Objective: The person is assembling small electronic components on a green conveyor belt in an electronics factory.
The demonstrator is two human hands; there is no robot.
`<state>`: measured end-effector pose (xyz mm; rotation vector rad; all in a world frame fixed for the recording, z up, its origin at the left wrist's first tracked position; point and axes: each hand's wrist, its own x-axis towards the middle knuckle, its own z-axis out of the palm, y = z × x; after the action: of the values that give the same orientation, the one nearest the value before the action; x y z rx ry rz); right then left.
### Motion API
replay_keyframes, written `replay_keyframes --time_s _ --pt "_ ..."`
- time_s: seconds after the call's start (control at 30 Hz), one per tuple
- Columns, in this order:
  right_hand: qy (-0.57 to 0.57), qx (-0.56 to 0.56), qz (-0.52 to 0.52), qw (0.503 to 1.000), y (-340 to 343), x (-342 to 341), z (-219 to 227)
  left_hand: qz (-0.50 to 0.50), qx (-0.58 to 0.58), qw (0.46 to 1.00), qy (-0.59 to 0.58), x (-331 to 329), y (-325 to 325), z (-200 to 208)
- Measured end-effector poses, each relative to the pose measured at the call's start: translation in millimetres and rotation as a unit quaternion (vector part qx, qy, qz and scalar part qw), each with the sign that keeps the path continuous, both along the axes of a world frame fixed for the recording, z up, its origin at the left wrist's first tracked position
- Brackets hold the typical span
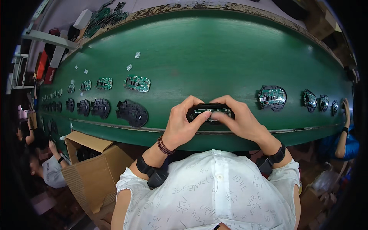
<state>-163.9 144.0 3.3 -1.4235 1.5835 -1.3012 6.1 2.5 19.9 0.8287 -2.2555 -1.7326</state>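
Both my hands grip a black plastic shell just above the near edge of the green work surface. Inside the shell lies a green circuit board. My left hand wraps round the left side, its thumb on the board. Round the right side is my right hand, its thumb slightly smeared by motion near the board's middle. The shell's underside and several fingertips are hidden. To the left rests a bare black shell, with a circuit board beyond it. On the right sits a shell with a board in it.
Rows of boards and shells run left along the green belt; several fitted shells lie farther right. A cardboard box stands by the near edge at left. Co-workers sit at both ends, one with a hand at the belt. Scrap boards are heaped far left.
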Motion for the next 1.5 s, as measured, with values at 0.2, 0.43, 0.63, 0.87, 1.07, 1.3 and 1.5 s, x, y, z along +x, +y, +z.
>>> replay_keyframes --time_s 0.2,0.43,0.63,0.87,1.07,1.3,1.5 --pt "-0.062 0.092 -0.038 0.993 -9 0 -2 0.037 0.030 0.998 0.046 -2 3 -10" --pt "-0.233 0.081 -0.078 0.966 -8 -17 -19 0.042 -0.025 0.998 0.031 -15 -10 -12" --pt "-0.179 0.062 -0.138 0.972 -13 -16 -22 0.031 -0.157 0.986 0.037 -12 -21 -5" --pt "0.004 0.040 -0.219 0.975 -18 -11 -16 0.071 -0.439 0.896 -0.007 74 -101 23" --pt "0.097 0.037 -0.212 0.972 -18 -11 -11 0.037 -0.495 0.865 -0.072 129 -140 26" --pt "0.126 0.026 -0.196 0.972 -21 -7 -10 -0.001 -0.482 0.874 -0.064 110 -129 -6" --pt "0.130 0.023 -0.173 0.976 -32 -5 0 0.120 -0.480 0.868 -0.042 80 -107 -22"
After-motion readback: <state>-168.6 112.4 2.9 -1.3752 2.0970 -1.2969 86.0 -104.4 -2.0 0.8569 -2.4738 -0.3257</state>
